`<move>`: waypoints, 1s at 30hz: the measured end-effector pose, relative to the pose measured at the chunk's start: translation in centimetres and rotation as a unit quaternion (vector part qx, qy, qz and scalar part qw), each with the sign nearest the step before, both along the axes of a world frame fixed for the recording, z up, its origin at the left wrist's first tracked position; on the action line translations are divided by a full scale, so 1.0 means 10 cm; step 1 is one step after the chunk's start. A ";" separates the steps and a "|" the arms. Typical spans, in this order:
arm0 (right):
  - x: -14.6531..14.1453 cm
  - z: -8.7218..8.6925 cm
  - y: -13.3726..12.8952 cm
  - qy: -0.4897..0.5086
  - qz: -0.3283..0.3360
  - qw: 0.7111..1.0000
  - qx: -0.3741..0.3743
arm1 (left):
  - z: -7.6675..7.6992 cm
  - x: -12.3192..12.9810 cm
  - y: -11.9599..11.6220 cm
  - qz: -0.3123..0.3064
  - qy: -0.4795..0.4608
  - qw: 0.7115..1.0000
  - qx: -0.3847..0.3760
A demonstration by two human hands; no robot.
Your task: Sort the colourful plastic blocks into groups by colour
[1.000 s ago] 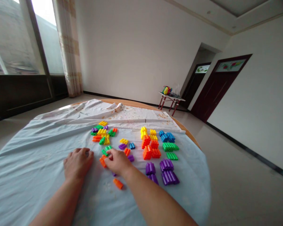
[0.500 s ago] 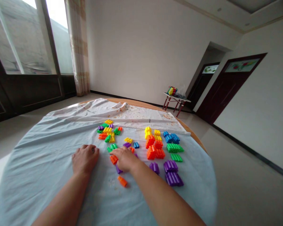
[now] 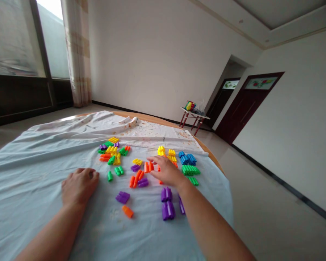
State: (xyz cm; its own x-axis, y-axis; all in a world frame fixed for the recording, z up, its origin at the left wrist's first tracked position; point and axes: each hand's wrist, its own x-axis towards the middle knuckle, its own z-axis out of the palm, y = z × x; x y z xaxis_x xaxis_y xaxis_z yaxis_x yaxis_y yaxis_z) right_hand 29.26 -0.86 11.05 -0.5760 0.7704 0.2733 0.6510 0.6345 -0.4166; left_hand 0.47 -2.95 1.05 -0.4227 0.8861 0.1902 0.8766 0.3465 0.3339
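My right hand (image 3: 167, 171) is over the right-middle of the table, its thumb and fingers closed around an orange ribbed plastic block (image 3: 149, 166). Beneath and behind the hand are partly hidden orange blocks (image 3: 174, 164). My left hand (image 3: 80, 186) rests on the cloth at the left, fingers curled in, nothing visible in them. Nearest to it is a single green block (image 3: 110, 176), with a green pair (image 3: 118, 170) just beyond. Between the hands lie orange blocks (image 3: 136, 179), purple blocks (image 3: 122, 197) and a lone orange block (image 3: 128, 211).
A mixed pile (image 3: 112, 152) lies at the back left. Sorted yellow (image 3: 161, 150), blue (image 3: 187, 158), green (image 3: 190, 170) and purple (image 3: 167, 204) groups stand at the right. A pale blue cloth (image 3: 38, 152) covers the round table. A small side table (image 3: 195, 113) stands beyond.
My right hand has moved right and away from the loose blocks, carrying an orange block. My left hand stays resting on the cloth. The camera view has turned slightly right.
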 end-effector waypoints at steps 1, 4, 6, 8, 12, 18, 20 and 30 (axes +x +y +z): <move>0.12 0.04 0.03 -0.007 -0.017 1.000 0.001 | 0.00 0.00 0.00 0.002 0.000 1.000 -0.002; 0.38 0.10 0.11 -0.047 -0.053 0.997 -0.005 | 0.02 0.01 0.00 0.005 -0.002 1.000 -0.007; 0.48 0.08 0.13 -0.071 -0.062 0.995 -0.014 | 0.02 0.01 0.00 0.004 -0.002 1.000 -0.009; 0.54 0.05 0.13 -0.086 -0.069 0.994 -0.022 | 0.02 0.01 0.00 0.003 -0.001 1.000 -0.011; 0.58 -0.03 0.15 -0.100 -0.080 0.991 -0.027 | 0.02 0.01 0.00 0.006 0.000 1.000 -0.013; 0.60 -0.16 0.22 -0.117 -0.087 0.989 -0.031 | 0.02 0.01 0.00 0.004 0.004 1.000 -0.010; 0.61 -0.17 0.22 -0.116 -0.085 0.989 -0.034 | 0.02 0.00 0.01 0.002 0.004 1.000 -0.008; 0.33 -0.01 -0.07 -0.020 -0.071 0.997 0.010 | 0.01 0.03 -0.03 0.002 0.007 1.000 0.009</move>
